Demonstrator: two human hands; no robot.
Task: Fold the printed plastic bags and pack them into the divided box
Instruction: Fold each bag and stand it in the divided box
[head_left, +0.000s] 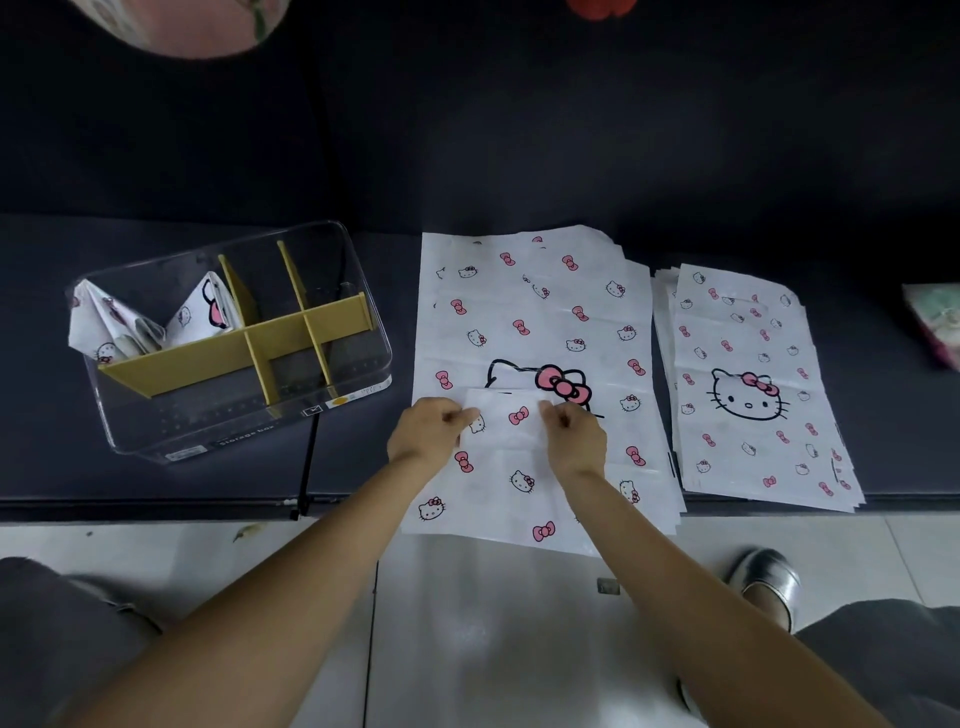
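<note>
A folded strip of white printed bag (511, 457) with pink bows and cat faces lies on top of a stack of flat printed bags (535, 322) at the middle of the dark bench. My left hand (428, 431) pinches the strip's top left corner. My right hand (574, 434) pinches its top right corner. A clear divided box (358, 371) with tan dividers stands to the left. Two folded bags (156, 322) stand in its back left compartment.
A second stack of smaller printed bags (753, 384) lies to the right. A pink and green bundle (935, 322) sits at the far right edge. A thin black rod (309, 457) crosses the bench front by the box. My silver shoe (769, 582) is on the tiled floor.
</note>
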